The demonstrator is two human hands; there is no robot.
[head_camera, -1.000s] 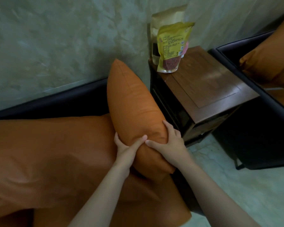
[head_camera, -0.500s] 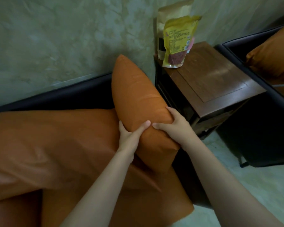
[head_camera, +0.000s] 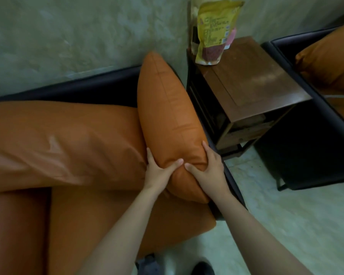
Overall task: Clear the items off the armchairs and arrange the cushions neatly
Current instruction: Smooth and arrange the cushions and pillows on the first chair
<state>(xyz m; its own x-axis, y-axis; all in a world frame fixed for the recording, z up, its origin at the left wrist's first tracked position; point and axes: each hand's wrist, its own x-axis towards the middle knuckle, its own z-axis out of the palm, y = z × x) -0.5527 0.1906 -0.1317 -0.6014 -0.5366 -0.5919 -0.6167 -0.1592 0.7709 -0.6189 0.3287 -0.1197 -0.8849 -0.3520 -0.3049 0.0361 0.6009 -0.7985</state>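
The upright cushion (head_camera: 168, 116) looks like smooth orange leather with stitched seams; beside it, the side table (head_camera: 252, 82) is dark polished wood, bearing a glossy yellow plastic pouch (head_camera: 213, 32) against the matt mottled plaster wall (head_camera: 77, 32)

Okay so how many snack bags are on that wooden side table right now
2. The yellow bag stands at the back corner of the side table by the wall; a tan bag stands right behind it, mostly hidden. More could be hidden there.

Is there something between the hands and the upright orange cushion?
Nothing visible. The left hand and right hand already grip the upright cushion's near end, one on each side, thumbs pressed into its fabric.
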